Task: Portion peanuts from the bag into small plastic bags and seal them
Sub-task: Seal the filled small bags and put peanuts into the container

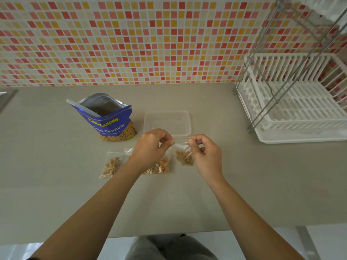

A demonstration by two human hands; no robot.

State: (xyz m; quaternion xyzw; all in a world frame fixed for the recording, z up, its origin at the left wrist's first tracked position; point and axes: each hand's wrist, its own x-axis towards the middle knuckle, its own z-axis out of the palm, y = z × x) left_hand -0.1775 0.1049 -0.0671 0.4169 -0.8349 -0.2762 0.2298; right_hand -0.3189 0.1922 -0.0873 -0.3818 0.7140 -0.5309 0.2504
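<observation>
A person standing at a grey kitchen counter (56,181) pinches the top strip of a small plastic bag (183,157) between both hands. The left hand (150,147) grips the strip's left end with thumb and forefinger curled together, and the right hand (206,156) pinches its right end in the same way, the remaining fingers of each hand folded loosely into the palm. The clear bag holds a cluster of peanuts in its lower half and hangs between the two hands, just in front of a shallow clear plastic container (167,120); whether its bottom touches the counter cannot be told. Two more filled portions lie flat on the counter to the left: a second small bag (160,167), partly hidden under the left wrist, and a third small bag (112,165) a little further left, apart from it. Behind them stands the blue peanut bag (110,121), upright with its silver-lined mouth gaping open and peanuts showing through a window at its base. The container sits just to the right of that bag. At the far right of the counter a white dish rack (293,109) rests in a tray under a slanting metal wire frame (277,76). A wall of small red, orange and cream mosaic tiles (131,44) runs behind the counter. Both forearms are bare, and grey trousers (169,248) show at the counter's near edge.
</observation>
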